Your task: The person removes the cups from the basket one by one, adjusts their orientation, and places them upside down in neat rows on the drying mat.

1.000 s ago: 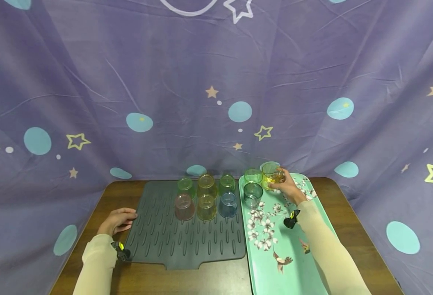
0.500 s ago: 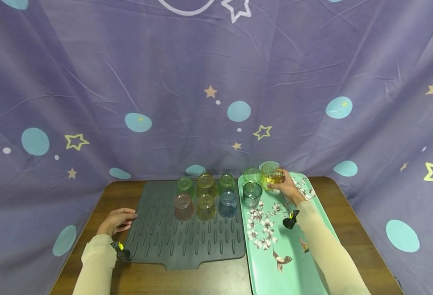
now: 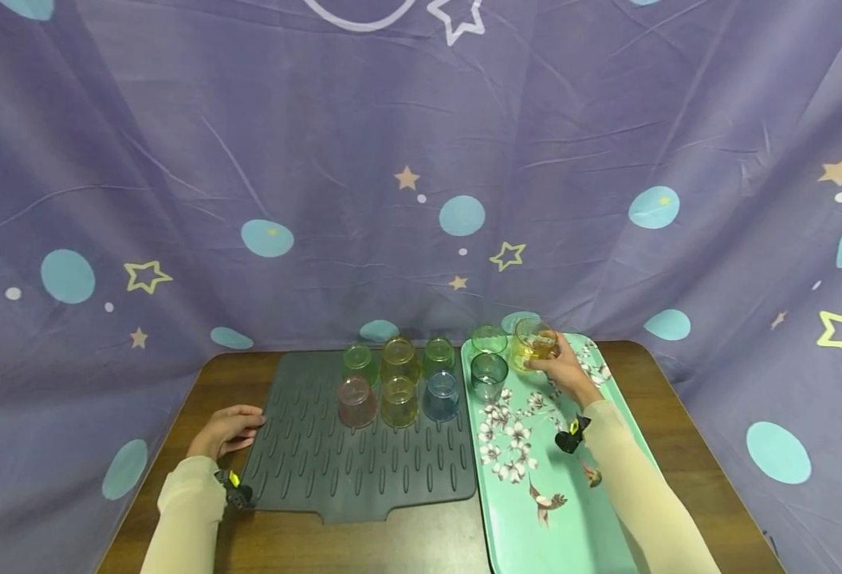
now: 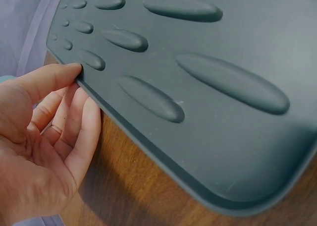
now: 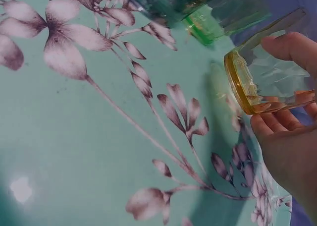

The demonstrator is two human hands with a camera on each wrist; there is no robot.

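One yellow glass tumbler (image 3: pixel 527 348), gripped in your right hand (image 3: pixel 568 373), near the far edge of the mint tray (image 3: pixel 536 546); shifted slightly right since earlier, farther from the green glass tumbler (image 3: pixel 489 340). Your left hand (image 3: pixel 224 430), unmoved, pinches the left edge of the ridged mat (image 3: pixel 299 458).

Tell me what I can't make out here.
Head view: near end of the green tray, cut off at the bottom.
Right wrist view: part of the yellow glass, covered by the right hand.
Left wrist view: rest of the dark mat, cut off by frame edges.
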